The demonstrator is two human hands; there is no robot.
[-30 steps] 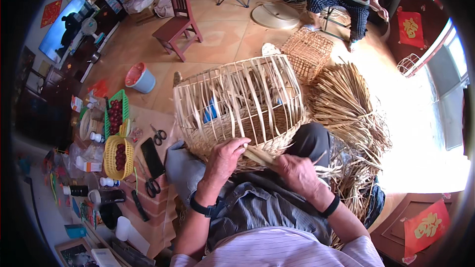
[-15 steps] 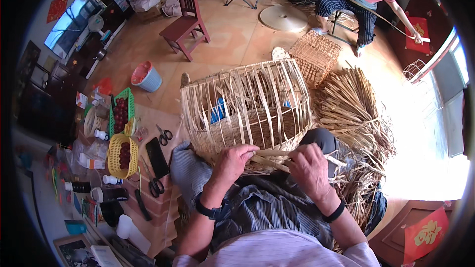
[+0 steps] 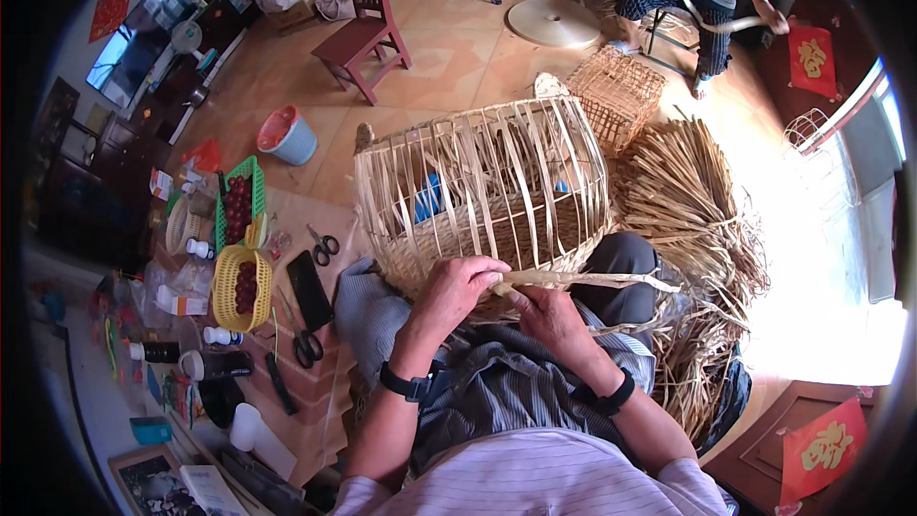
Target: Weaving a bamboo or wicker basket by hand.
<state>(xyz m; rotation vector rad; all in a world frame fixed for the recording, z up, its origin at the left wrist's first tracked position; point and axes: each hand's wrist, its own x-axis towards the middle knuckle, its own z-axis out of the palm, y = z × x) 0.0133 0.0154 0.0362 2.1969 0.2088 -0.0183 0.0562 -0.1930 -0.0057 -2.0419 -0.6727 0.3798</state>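
Note:
My left hand [image 3: 451,298] is closed, its thumb and forefinger pinching a pale dried straw strip [image 3: 592,278] that runs off to the right. Just right of it, my right hand [image 3: 554,321] is closed with its thumb on a strip close to the left fingertips; a second strip end [image 3: 621,327] sticks out beyond this hand. Behind both hands a half-woven straw basket [image 3: 435,253] lies tilted at my lap, its near part densely woven and its upright strips open above. Blue pieces show inside it.
To the right lies a big bundle of dried straw [image 3: 683,186]. A wicker frame [image 3: 616,96] stands beyond the basket. At left are scissors [image 3: 323,245], a black phone [image 3: 310,289] and a yellow fruit basket [image 3: 225,304]. Another person [image 3: 707,0] sits far right, handling a long strip.
My right hand has moved left, close to my left hand, and turned its thumb up. The strip now stretches free to the right. The other person's arms and long strip have shifted.

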